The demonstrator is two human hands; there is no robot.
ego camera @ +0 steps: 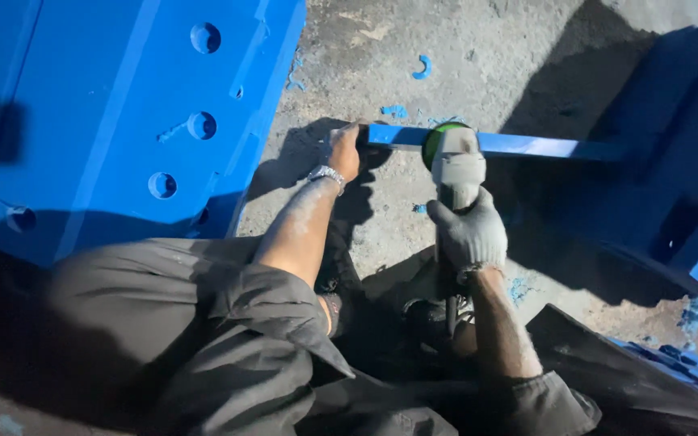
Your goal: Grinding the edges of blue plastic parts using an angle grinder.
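Note:
My left hand, bare with a metal wristwatch, grips the near end of a thin blue-painted metal bar that runs to the right just above the concrete floor. My right hand, in a grey glove, holds the body of a grey angle grinder. Its green-backed disc sits against the bar, a short way right of my left hand. The grinder's cable drops down between my knees.
A large blue steel part with round holes lies at left. Another blue steel structure stands at right, in shadow. Blue paint chips dot the concrete floor. My dark trousers fill the bottom.

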